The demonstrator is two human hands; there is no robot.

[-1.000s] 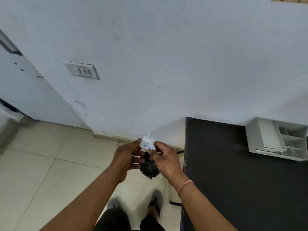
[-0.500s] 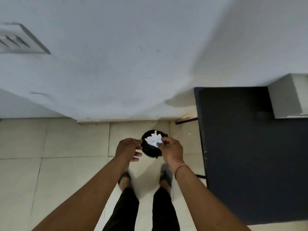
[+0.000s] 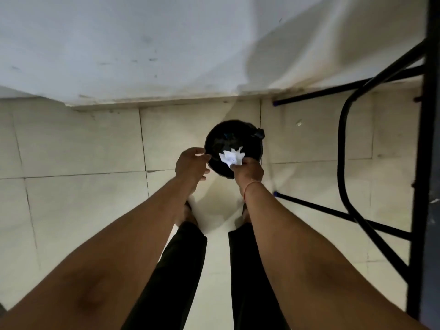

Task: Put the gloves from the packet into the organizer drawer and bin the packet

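Observation:
A round black bin point(image 3: 234, 136) lined with a black bag stands on the tiled floor by the wall, right in front of my feet. My right hand point(image 3: 248, 171) pinches a crumpled white packet point(image 3: 231, 157) and holds it over the bin's near rim. My left hand point(image 3: 191, 165) hovers just left of the bin, fingers curled, with nothing visible in it. The organizer drawer and the gloves are out of view.
A black table edge point(image 3: 427, 163) and its tubular metal legs point(image 3: 342, 148) fill the right side. A white wall point(image 3: 166, 44) with a skirting line runs behind the bin. Pale floor tiles point(image 3: 71, 148) spread to the left.
My head has tilted down, so the organizer and tabletop have left the view and the bin is nearer. My left hand has let go of the packet; my right hand keeps it over the bin.

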